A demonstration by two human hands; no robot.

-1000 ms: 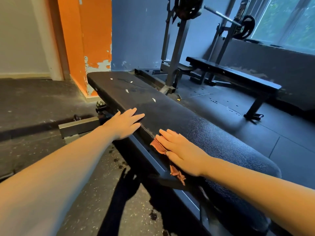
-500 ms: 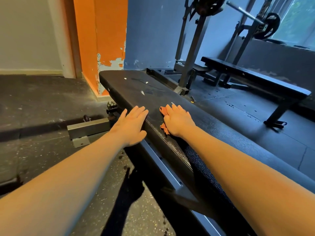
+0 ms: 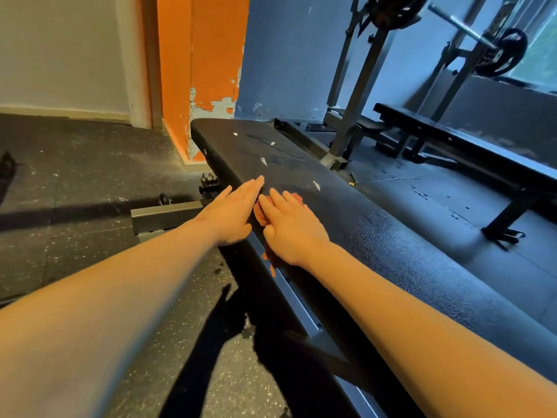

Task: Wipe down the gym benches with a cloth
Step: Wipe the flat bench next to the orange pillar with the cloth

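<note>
As the head camera looks down, the right hand (image 3: 292, 227) lies flat with straight fingers on the small orange-red cloth (image 3: 259, 214) and presses it onto the long black padded gym bench (image 3: 391, 236). Bits of the cloth peek out by the fingertips, between the two hands and under the wrist at the bench's edge.

A second ago this hand and the cloth were nearer to the person. Now they have slid up the pad, right beside the left hand (image 3: 232, 212). The left hand is flat and open too, resting on the bench's edge and holding nothing, much as it was before.

So the wipe is going toward the far end. Little white flecks (image 3: 263, 160) lie just ahead, so that part probably still needs wiping. The other black bench (image 3: 452, 140) by the window likely comes later.
</note>
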